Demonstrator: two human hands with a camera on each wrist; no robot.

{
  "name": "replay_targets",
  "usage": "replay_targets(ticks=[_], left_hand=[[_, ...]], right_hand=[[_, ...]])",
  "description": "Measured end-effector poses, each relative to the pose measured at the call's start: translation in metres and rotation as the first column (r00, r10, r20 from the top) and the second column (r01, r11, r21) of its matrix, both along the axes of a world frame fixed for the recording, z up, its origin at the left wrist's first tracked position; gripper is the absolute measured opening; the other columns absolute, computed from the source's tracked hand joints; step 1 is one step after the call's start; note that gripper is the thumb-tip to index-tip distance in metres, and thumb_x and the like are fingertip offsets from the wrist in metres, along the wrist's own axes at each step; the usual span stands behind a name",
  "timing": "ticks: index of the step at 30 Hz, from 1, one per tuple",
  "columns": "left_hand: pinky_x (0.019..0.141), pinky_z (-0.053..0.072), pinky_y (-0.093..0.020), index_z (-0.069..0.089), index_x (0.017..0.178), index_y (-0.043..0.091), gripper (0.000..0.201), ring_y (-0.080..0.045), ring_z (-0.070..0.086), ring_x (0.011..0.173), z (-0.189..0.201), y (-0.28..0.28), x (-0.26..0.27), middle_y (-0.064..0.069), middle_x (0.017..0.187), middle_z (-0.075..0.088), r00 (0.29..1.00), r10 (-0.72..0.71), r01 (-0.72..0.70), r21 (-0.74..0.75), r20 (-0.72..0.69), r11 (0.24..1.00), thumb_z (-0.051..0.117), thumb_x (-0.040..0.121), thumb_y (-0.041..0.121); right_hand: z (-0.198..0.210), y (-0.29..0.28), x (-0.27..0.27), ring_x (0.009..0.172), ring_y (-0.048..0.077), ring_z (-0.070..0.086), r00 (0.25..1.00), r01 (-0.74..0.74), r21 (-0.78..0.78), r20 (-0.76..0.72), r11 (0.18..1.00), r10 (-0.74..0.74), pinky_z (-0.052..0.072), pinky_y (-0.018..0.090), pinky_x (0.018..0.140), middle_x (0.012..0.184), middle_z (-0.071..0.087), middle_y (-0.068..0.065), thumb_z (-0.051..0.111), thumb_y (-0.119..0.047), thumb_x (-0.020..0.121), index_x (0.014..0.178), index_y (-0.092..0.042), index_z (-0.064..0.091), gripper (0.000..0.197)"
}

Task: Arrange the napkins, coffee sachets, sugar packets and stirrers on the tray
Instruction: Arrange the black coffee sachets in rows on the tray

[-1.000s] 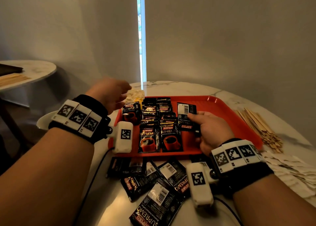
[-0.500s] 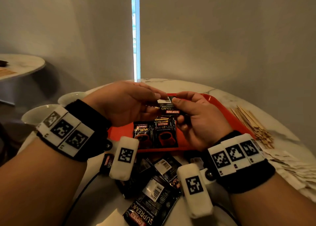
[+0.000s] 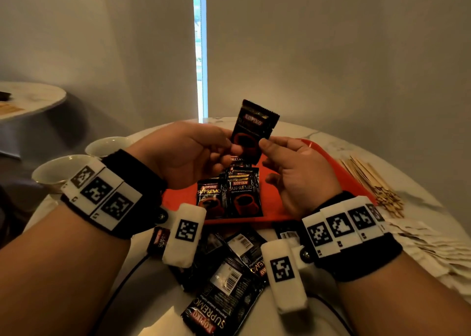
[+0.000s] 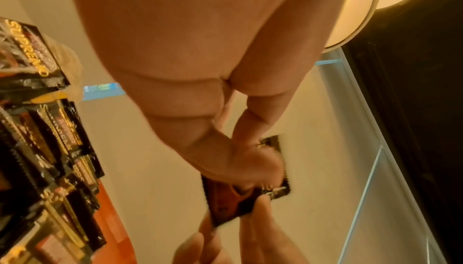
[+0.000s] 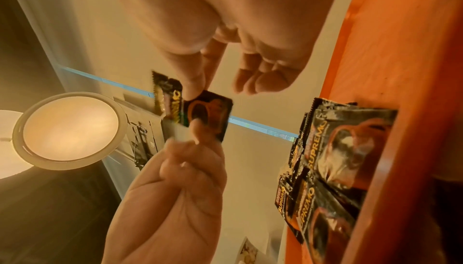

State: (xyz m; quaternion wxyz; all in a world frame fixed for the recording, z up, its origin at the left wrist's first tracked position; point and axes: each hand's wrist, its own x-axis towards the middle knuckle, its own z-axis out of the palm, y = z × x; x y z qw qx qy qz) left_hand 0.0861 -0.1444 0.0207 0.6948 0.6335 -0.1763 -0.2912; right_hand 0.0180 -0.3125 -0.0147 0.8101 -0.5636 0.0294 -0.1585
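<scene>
A black coffee sachet (image 3: 252, 129) stands upright in the air above the red tray (image 3: 331, 167), printed front toward me. My left hand (image 3: 235, 147) pinches its lower left edge and my right hand (image 3: 263, 143) pinches its lower right edge. In the right wrist view the right thumb and forefinger (image 5: 192, 90) nip the sachet (image 5: 208, 113), the other fingers hanging loose. The left wrist view shows the left thumb (image 4: 263, 165) on the sachet (image 4: 240, 201). Rows of overlapping sachets (image 3: 244, 195) lie on the tray's left part.
Several loose sachets (image 3: 224, 284) lie on the marble table in front of the tray, under my wrists. Wooden stirrers (image 3: 374, 183) and a pile of pale paper packets (image 3: 420, 244) lie to the right. Two cups (image 3: 61, 167) stand at the left.
My right hand lifted a sachet off the tray's right side, my left hand came over to meet it, and together they raised it and turned its printed front toward me.
</scene>
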Motion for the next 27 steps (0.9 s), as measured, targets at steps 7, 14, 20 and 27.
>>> replay_targets(ticks=[7, 14, 20, 27], left_hand=[[0.046, 0.044, -0.019, 0.061, 0.098, 0.012, 0.021, -0.010, 0.051, 0.055, -0.004, -0.002, 0.004, -0.002, 0.072, 0.059, 0.988, 0.123, -0.114, -0.103, 0.093, 0.988, 0.068, 0.079, 0.016], [0.046, 0.048, -0.022, 0.065, 0.090, 0.010, 0.012, -0.014, 0.052, 0.055, -0.008, -0.005, 0.006, -0.009, 0.075, 0.062, 0.958, 0.226, -0.215, -0.082, 0.175, 0.973, 0.061, 0.092, -0.002], [0.042, 0.040, -0.020, 0.064, 0.085, 0.011, 0.009, -0.012, 0.053, 0.054, -0.009, -0.003, 0.005, -0.004, 0.068, 0.063, 0.957, 0.190, -0.188, -0.032, 0.219, 0.982, 0.063, 0.093, 0.007], [0.036, 0.031, -0.013, 0.058, 0.079, 0.016, 0.019, -0.009, 0.053, 0.049, 0.005, 0.028, 0.023, -0.003, 0.070, 0.066, 0.882, 0.446, -0.433, -0.112, 0.151, 0.894, 0.057, 0.097, 0.008]], right_hand=[[-0.004, 0.000, 0.005, 0.063, 0.020, 0.069, 0.999, -0.051, 0.052, -0.005, 0.997, 0.051, 0.048, 0.025, 0.045, 0.083, 0.072, 0.016, 0.061, -0.002, 0.093, 0.098, -0.001, 0.062, 0.005], [-0.002, 0.002, 0.000, 0.067, 0.024, 0.072, 0.988, -0.153, 0.135, 0.045, 0.979, 0.148, 0.056, 0.031, 0.050, 0.092, 0.073, 0.019, 0.059, 0.001, 0.092, 0.115, 0.001, 0.061, 0.023], [-0.008, -0.001, 0.009, 0.065, 0.023, 0.065, 1.000, -0.008, 0.001, -0.013, 1.000, 0.008, 0.042, 0.026, 0.046, 0.084, 0.072, 0.013, 0.064, -0.006, 0.092, 0.093, -0.006, 0.062, 0.002], [-0.021, -0.016, 0.021, 0.056, 0.012, 0.056, 0.992, 0.072, 0.068, -0.104, 0.995, -0.064, 0.042, 0.024, 0.049, 0.068, 0.064, 0.002, 0.061, -0.014, 0.095, 0.102, -0.009, 0.066, 0.010]])
